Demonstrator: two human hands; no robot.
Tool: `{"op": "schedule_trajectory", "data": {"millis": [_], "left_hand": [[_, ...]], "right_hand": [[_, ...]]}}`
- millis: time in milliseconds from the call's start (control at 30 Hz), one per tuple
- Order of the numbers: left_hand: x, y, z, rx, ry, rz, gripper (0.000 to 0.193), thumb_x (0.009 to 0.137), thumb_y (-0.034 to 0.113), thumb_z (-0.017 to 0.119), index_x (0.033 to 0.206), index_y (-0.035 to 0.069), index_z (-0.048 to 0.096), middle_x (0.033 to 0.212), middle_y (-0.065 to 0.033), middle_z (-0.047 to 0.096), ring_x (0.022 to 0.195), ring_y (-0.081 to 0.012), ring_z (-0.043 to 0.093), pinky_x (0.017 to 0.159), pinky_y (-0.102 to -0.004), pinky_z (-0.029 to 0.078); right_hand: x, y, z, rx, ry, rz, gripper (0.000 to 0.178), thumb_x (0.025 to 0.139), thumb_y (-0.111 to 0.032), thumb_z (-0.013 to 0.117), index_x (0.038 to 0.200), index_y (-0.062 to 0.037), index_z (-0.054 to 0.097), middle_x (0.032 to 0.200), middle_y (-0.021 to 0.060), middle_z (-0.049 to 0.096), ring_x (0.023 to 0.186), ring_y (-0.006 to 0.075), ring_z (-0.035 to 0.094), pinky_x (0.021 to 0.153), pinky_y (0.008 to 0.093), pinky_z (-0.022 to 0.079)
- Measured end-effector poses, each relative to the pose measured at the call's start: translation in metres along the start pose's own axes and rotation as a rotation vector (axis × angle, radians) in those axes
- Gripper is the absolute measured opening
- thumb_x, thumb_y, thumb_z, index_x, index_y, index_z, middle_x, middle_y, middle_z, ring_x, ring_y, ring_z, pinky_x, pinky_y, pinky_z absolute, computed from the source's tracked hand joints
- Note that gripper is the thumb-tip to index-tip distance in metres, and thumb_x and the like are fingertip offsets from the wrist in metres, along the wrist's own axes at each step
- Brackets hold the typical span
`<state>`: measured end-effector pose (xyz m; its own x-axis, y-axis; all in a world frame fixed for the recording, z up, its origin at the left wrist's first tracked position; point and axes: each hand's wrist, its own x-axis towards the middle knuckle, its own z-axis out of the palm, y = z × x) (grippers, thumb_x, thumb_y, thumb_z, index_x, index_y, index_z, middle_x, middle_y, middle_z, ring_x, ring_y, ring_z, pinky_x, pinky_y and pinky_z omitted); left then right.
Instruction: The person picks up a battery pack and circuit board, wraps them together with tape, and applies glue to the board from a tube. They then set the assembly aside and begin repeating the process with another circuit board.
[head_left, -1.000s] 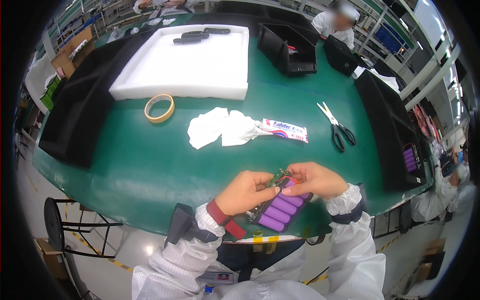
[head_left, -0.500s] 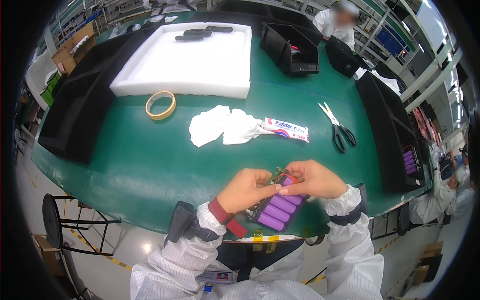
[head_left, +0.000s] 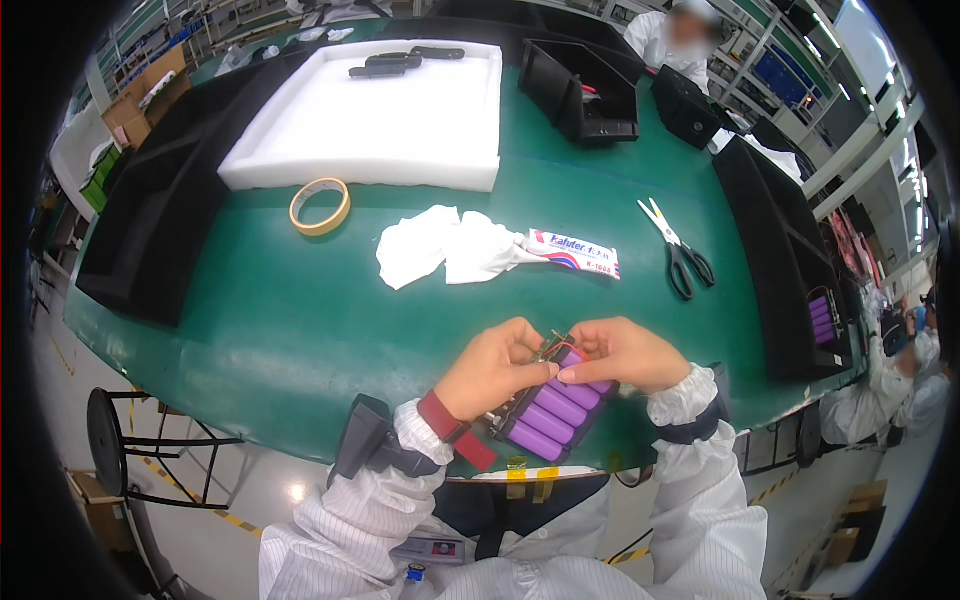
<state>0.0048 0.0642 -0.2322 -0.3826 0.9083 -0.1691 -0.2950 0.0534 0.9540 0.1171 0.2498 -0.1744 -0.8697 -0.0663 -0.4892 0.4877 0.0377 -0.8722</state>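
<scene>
1. Gripping a purple battery pack [head_left: 548, 416] with left hand [head_left: 493, 369] and right hand [head_left: 634, 357], each grip closed at its far end.
2. Located slantwise at the near edge of the green table [head_left: 340, 330].
3. Short of a white tube [head_left: 575, 254] and black-handled scissors [head_left: 675, 243].

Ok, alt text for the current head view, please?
A person's left hand and right hand hold a pack of purple cells near the front edge of a green table. Beyond them, left to right, lie a tape roll, white wipes, a tube and scissors.

left hand [head_left: 492, 372] arched higher at the knuckles, purple-celled pack [head_left: 549, 415] shifted slightly left
</scene>
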Motion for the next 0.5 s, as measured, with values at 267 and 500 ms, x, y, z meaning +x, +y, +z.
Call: {"op": "schedule_trajectory", "data": {"millis": [267, 500], "left_hand": [[-0.001, 0.003, -0.002, -0.105, -0.069, -0.040, 0.021, 0.088, 0.007, 0.066, 0.104, 0.001, 0.053, 0.091, -0.0094, 0.069, 0.078, -0.0093, 0.064, 0.064, -0.0209, 0.048], [-0.004, 0.009, -0.003, -0.133, -0.066, -0.095, 0.029, 0.089, 0.015, 0.067, 0.110, -0.002, 0.055, 0.090, -0.0052, 0.067, 0.076, -0.0070, 0.061, 0.065, -0.0188, 0.045]], "right_hand": [[-0.003, -0.007, 0.006, -0.072, 0.081, 0.009, 0.029, 0.080, -0.012, 0.078, 0.102, 0.0016, 0.065, 0.091, 0.0035, 0.067, 0.080, 0.0087, 0.060, 0.072, 0.0223, 0.048], [-0.004, -0.001, 0.005, -0.080, 0.095, -0.025, 0.031, 0.079, -0.014, 0.080, 0.101, 0.0020, 0.065, 0.091, 0.0041, 0.067, 0.082, 0.0090, 0.061, 0.073, 0.0223, 0.049]]}}
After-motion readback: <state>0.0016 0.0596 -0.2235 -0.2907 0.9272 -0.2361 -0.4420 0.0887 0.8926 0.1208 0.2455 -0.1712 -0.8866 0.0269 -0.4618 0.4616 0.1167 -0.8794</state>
